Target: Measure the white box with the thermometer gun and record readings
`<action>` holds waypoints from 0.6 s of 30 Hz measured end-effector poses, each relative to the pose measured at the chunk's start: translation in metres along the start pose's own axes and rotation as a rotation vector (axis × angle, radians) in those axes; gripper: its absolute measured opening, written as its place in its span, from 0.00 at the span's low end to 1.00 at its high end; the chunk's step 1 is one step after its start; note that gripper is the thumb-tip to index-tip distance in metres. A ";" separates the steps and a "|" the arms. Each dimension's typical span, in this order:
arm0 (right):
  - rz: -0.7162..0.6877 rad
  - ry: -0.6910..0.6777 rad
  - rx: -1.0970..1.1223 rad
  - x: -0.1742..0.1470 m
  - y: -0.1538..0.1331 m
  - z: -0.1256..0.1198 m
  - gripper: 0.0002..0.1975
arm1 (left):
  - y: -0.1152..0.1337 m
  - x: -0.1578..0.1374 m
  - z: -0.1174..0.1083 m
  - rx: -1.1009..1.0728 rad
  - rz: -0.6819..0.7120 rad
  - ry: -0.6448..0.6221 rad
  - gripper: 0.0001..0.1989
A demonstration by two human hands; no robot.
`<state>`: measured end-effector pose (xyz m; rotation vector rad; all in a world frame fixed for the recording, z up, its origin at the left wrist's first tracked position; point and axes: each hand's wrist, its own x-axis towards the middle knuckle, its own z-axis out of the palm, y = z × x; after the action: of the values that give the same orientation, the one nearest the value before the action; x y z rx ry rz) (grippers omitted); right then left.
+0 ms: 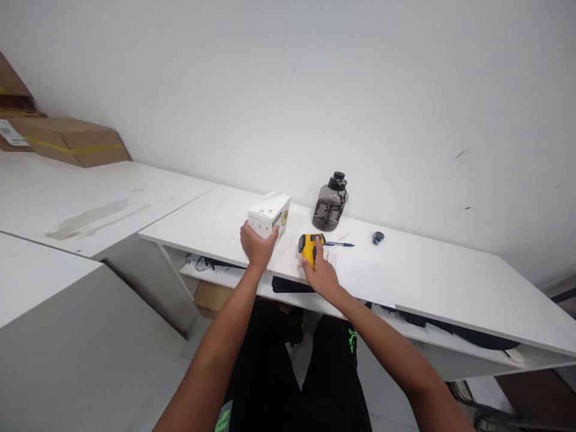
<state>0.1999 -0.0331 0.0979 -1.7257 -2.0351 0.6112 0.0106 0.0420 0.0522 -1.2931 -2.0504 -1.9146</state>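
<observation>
My left hand (258, 243) is wrapped round the near end of a white printed carton (269, 207), thumb on its right side. The carton rests on the white desk and has a picture in yellow on its right face. In my right hand (321, 273) is a yellow-and-black handheld device (309, 245), its exact kind unclear. The fingers lie over its right side and hide part of it. A blue pen (339, 244) lies just right of the device. Beside my right hand, a white sheet of paper (360, 270) with some print lies on the desk.
A dark see-through water bottle (330, 204) stands near the wall. Farther right sits a small dark blue item (378, 237), perhaps a watch. Cardboard boxes (76, 141) occupy the left table. Under the desktop (450, 276) runs a shelf holding dark items.
</observation>
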 end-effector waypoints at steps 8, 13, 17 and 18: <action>-0.011 -0.098 -0.170 0.066 -0.036 0.043 0.36 | -0.002 -0.003 0.000 0.024 -0.025 -0.003 0.38; -0.093 -0.123 -0.203 0.066 -0.040 0.043 0.38 | -0.003 -0.004 0.000 0.030 -0.008 -0.004 0.38; -0.272 -0.075 -0.238 0.056 -0.029 0.031 0.37 | -0.001 -0.003 -0.002 0.041 0.003 -0.021 0.39; -0.293 -0.047 -0.270 0.056 -0.022 0.024 0.36 | -0.002 -0.002 -0.002 0.043 0.006 -0.027 0.39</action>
<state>0.1593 0.0171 0.0919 -1.5148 -2.4351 0.2962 0.0102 0.0393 0.0501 -1.3212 -2.0861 -1.8499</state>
